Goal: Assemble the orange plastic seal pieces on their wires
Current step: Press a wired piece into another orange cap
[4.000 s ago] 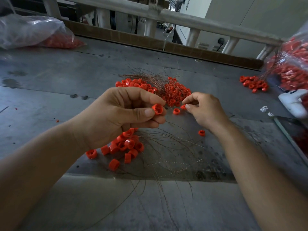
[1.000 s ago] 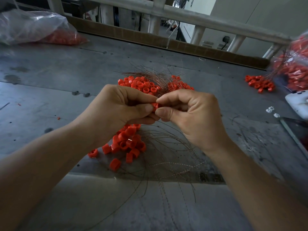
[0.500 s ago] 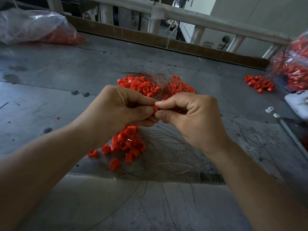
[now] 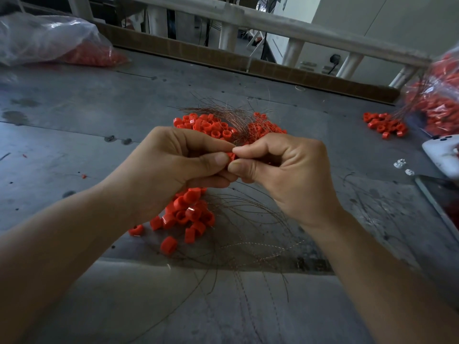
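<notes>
Two bare hands meet above the grey, stained metal worktable [image 4: 74,125], fingertips pressed together on one small orange plastic seal piece [image 4: 231,155]. Left hand [image 4: 173,170]: thumb and forefinger pinched on the left side of the piece, other fingers curled under. Right hand [image 4: 285,175]: thumb and forefinger pinched on its right side, knuckles up. Only a sliver of orange shows between the four fingertips; whether a wire runs through it cannot be told.

Landmark taken as the held seal piece. Just beyond it on the table lies a heap of loose orange ring-shaped seal pieces [image 4: 211,125], with a bundle of thin coppery wires [image 4: 223,112] fanned across and over it. Directly below the hands, nearer the person, sits a second cluster of orange seal pieces [image 4: 183,217]; from it, long thin brown wires [image 4: 248,244] trail toward the near edge of the table. Far right of the held piece, a small pile of orange seals [image 4: 382,125] lies beside a clear plastic bag of orange parts [image 4: 437,105] at the frame edge. Nearer on that side, a white plastic device [image 4: 439,155], partly cut off. Far left and beyond, a second clear plastic bag holding orange parts [image 4: 49,43]. A pale railing [image 4: 273,23] runs along the far side of the table.
</notes>
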Tool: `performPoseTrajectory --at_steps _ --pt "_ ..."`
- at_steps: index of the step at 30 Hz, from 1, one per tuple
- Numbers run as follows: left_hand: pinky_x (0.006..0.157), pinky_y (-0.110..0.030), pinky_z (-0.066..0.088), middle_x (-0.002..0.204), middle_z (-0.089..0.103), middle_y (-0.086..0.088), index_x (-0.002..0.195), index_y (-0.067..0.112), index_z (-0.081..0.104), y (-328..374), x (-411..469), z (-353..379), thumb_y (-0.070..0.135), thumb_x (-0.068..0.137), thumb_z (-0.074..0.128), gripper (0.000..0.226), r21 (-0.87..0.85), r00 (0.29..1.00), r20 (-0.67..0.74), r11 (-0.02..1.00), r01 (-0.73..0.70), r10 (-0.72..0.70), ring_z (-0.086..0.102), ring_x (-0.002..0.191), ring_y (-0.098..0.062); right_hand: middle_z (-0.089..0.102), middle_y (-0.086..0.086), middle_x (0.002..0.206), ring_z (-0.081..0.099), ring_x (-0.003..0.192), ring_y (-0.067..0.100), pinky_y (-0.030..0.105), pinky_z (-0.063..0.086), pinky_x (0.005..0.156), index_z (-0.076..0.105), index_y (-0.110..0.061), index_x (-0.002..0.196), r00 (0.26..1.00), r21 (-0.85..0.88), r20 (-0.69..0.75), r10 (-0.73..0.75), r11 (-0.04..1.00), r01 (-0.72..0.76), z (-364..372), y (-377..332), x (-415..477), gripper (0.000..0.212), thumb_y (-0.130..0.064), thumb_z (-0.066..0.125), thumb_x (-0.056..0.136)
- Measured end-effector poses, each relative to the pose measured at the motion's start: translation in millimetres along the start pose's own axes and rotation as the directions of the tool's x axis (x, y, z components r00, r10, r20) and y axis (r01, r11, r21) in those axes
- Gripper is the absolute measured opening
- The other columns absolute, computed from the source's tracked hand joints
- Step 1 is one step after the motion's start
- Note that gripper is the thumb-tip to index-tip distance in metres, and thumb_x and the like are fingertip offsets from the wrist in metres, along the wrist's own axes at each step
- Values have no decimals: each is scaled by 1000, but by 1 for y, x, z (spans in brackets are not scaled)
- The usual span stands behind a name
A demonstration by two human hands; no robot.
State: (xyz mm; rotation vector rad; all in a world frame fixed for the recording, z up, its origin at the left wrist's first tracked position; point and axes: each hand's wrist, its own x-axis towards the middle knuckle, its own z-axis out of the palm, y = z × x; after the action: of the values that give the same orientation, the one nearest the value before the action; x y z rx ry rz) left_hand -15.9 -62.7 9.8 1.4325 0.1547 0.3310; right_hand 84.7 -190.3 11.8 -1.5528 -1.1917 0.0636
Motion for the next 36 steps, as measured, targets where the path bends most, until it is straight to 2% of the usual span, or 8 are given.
performPoseTrajectory --at_steps 6,9,12,16,20,24,31,36 --pt "54 -19 53 70 71 -10 78 16 72 2 0 -3 14 56 65 24 -23 998 60 1000 13 -12 70 63 -17 63 -15 74 63 67 0 13 50 63 64 -23 82 998 30 54 -11 1000 9 -2 0 1 19 -24 70 65" --pt "54 -19 54 69 71 -11 78 19 73 4 -1 -4 18 52 67 27 -21 996 90 999 25 -23 69 62 -17 60 -16 76 60 74 -2 11 47 66 62 -26 99 993 -24 116 3 1000 0 -4 1 2 32 -29 69 68" --pt "52 -19 53 66 69 -9 92 13 65 4 0 -6 16 54 65 39 -14 996 80 999 36 -34 68 59 -16 55 -17 82 54 82 -3 10 43 69 57 -27 109 979 -106 205 7 994 15 -4 3 3 36 -28 64 73" --pt "51 -19 53 65 69 -9 99 12 61 4 -1 -5 16 57 65 43 -25 994 104 999 45 -42 68 58 -15 52 -15 80 51 80 -3 9 39 68 60 -33 90 968 -108 251 3 994 24 -3 0 4 16 -27 62 76" --pt "54 -21 54 69 70 -9 104 15 58 6 -4 0 29 65 71 43 23 993 115 1000 -13 11 69 62 -18 48 -15 77 49 75 -3 9 38 66 56 -27 80 973 -132 230 19 991 12 -1 -3 3 4 -26 59 79" --pt "54 -22 54 68 70 -6 106 21 55 6 -6 7 35 54 67 55 214 991 100 971 -107 87 68 59 -16 49 -10 79 49 73 2 11 39 62 54 -23 79 968 -187 250 35 982 13 0 -3 1 6 -19 60 80" --pt "51 -22 54 65 69 -6 107 21 55 5 -8 9 33 56 65 53 212 989 114 970 -116 94 67 56 -17 49 -12 76 50 71 3 11 38 61 54 -22 77 967 -202 250 52 979 0 3 -5 -1 6 -16 57 76" --pt "48 -25 53 65 68 -13 108 23 54 6 -10 10 32 58 66 53 207 987 103 968 -143 123 68 55 -24 54 -8 79 54 72 6 19 45 63 53 -24 75 965 -131 251 72 991 -40 5 -7 -3 14 -10 56 75"
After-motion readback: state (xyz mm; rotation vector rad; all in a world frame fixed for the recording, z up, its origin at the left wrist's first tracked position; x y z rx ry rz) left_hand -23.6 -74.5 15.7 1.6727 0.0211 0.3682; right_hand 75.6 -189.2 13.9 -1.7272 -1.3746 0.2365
